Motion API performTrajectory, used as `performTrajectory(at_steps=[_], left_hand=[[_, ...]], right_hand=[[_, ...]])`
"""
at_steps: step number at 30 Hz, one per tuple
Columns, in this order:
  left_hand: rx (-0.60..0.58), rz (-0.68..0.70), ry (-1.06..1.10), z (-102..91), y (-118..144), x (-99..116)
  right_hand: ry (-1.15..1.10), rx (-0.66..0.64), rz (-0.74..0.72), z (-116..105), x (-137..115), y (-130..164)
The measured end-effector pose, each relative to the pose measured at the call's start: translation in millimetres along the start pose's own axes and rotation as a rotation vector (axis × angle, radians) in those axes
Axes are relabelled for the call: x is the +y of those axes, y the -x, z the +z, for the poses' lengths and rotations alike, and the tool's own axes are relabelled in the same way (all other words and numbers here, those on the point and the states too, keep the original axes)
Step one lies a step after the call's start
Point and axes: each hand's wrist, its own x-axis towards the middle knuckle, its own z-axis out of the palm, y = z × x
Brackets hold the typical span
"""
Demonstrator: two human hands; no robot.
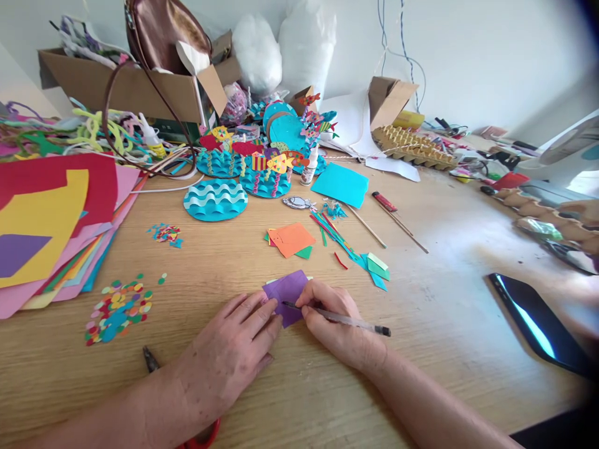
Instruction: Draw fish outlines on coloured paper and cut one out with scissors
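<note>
A small purple paper piece (pixel 291 288) lies on the wooden table in front of me. My left hand (pixel 246 333) rests flat on its left side, the fingers stretched out and pressing it down. In my right hand (pixel 334 315) is a pen (pixel 355 322) with a clear barrel and dark end, its tip on the purple paper. Under my left forearm lie scissors (pixel 150 360), their dark tip and part of a red handle showing. Just beyond the paper sits a small stack of orange paper (pixel 292 239) with green pieces beneath.
Coloured paper sheets (pixel 44 218) are piled at left, near scattered paper dots (pixel 119 312). Finished-looking fish decorations (pixel 266 165), a glue bottle (pixel 309 166) and a blue sheet (pixel 340 184) stand farther back. Paper strips (pixel 339 240) lie beyond my right hand. A phone (pixel 538 321) lies at right.
</note>
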Motion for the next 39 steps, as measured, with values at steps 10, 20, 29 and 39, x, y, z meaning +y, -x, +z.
performTrajectory(at_steps=[10, 20, 29, 39], left_hand=[[-0.012, -0.015, 0.017, -0.5, 0.1, 0.5], [-0.021, -0.029, 0.030, 1.0, 0.4, 1.3], [-0.020, -0.031, 0.002, -0.7, -1.6, 2.0], [-0.028, -0.043, -0.004, -1.1, -2.9, 2.5]], right_hand=[[-0.006, -0.011, 0.020, 0.2, 0.7, -0.3], [-0.093, 0.023, 0.056, -3.1, -0.6, -0.2], [-0.054, -0.009, -0.019, 4.8, 3.4, -1.8], [-0.011, -0.037, -0.035, 4.9, 2.9, -3.3]])
